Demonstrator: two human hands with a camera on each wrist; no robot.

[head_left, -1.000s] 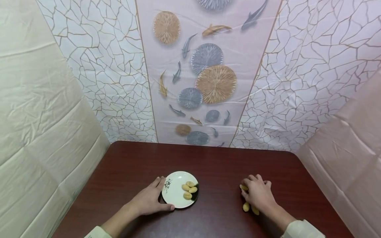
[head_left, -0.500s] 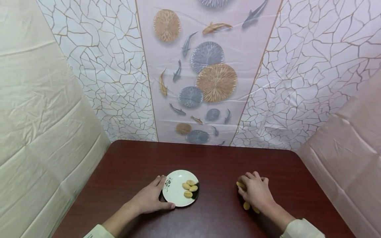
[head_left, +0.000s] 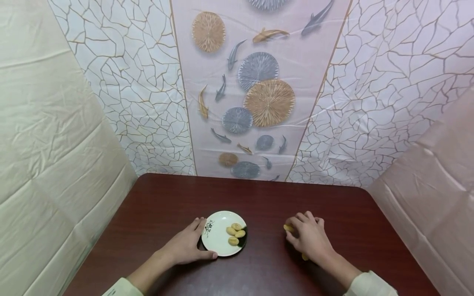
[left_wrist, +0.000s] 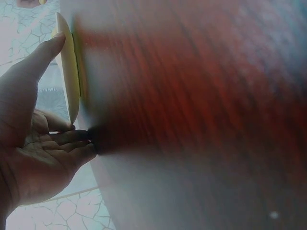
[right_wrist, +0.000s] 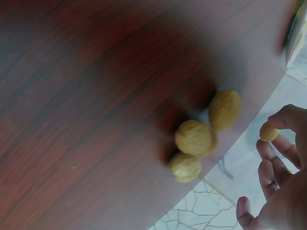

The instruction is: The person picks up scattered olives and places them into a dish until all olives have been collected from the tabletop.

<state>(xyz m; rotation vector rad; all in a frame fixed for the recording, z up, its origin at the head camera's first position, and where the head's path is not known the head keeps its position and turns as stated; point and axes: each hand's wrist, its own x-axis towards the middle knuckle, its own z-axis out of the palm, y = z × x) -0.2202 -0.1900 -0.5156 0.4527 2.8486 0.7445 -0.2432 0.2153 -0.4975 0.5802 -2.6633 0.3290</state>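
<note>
My left hand point(head_left: 185, 246) holds a small round white plate point(head_left: 218, 240) by its left side, the thumb at the near rim and the fingers at the far left. Several yellow oval pieces point(head_left: 233, 241) lie on the plate's right half. Between the thumb and fingertips of my right hand point(head_left: 309, 238) a similar yellow oval piece point(right_wrist: 268, 132) is pinched, raised off the table in the right wrist view. More such ridged oval pieces point(right_wrist: 193, 137) lie clustered on the tabletop below; in the head view my hand hides most of them.
The dark red-brown wooden table point(head_left: 252, 197) has rounded far corners. Behind it hangs a patterned cloth point(head_left: 237, 119) with fish and round motifs. Pale fabric walls point(head_left: 66, 164) stand along both sides.
My right hand, pinching a yellow oval piece, has moved left and slightly away from me, leaving the other pieces behind. My left hand and the plate have stayed in place.
</note>
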